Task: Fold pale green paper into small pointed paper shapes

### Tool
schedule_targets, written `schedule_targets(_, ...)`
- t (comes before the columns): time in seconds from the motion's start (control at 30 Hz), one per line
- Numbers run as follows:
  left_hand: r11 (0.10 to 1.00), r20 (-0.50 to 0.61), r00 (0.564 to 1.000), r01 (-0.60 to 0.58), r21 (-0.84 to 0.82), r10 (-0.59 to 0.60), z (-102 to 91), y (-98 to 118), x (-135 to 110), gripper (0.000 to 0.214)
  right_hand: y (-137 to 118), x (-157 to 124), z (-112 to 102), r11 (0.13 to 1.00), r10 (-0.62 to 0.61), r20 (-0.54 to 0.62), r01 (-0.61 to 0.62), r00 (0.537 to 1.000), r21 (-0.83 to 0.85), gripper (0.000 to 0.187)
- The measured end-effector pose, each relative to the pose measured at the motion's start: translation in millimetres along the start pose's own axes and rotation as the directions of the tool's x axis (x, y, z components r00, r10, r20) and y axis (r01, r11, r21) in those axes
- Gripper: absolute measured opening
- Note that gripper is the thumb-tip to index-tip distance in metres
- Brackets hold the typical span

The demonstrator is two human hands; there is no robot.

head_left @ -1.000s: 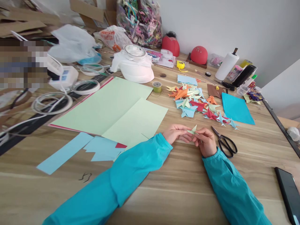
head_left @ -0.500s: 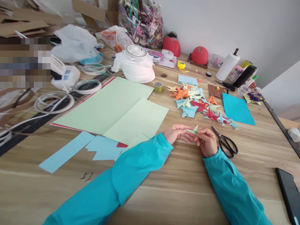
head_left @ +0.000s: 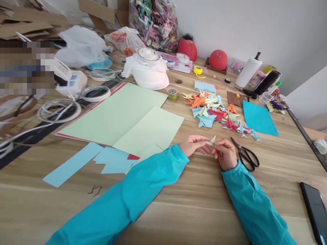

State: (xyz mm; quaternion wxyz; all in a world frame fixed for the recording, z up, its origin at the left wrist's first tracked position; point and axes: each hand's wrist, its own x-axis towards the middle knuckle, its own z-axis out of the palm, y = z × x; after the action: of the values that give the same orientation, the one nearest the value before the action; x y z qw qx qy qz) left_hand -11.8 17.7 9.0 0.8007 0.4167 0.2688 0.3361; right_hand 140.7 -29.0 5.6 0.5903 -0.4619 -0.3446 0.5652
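Between my two hands is a small pale green origami crane (head_left: 212, 140), with one point sticking upward. My left hand (head_left: 194, 144) pinches its left side between thumb and fingers. On the other side, my right hand (head_left: 224, 153) grips the right end with its fingertips. Just right of that hand lies a pair of black-handled scissors (head_left: 246, 154). Beyond my hands is a pile of folded paper cranes (head_left: 208, 109) in orange, blue, red and green. Large light green paper sheets (head_left: 150, 131) lie to the left, partly under my left sleeve.
Blue paper pieces (head_left: 74, 163) lie at the left front. A spool of thread (head_left: 172, 94) stands behind the green sheets. Farther right are a turquoise sheet (head_left: 259, 118) and a phone (head_left: 315, 212). Red pincushions (head_left: 218, 60), a yellow tape measure (head_left: 197, 70) and coiled cables (head_left: 59, 110) sit farther back.
Almost nothing differs. The left hand's fingers have shifted slightly on the crane, while the right hand keeps its place.
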Motion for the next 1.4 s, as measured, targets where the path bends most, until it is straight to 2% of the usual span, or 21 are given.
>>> schedule_targets(0.27, 0.999, -0.040, 0.999, -0.023, 0.041, 0.025, 2.0, -1.1, -0.5, 0.035, 1.0, 0.5, -1.4, 1.000, -0.001, 0.009, 0.001, 1.000, -0.003, 0.008)
schedule_targets(0.9, 0.998, -0.051, 0.999, 0.000, -0.060, -0.003, -0.9, -1.8, 0.1, 0.019, -1.3, 0.4, -0.2, 1.000, 0.013, -0.009, -0.013, 1.000, -0.007, 0.007)
schedule_targets(1.4, 0.996, -0.040, 0.999, -0.002, -0.092, -0.001, -2.8, -2.4, 1.2, 0.019, -0.7, 1.0, -0.5, 1.000, 0.009, -0.010, -0.009, 1.000, 0.003, 0.007)
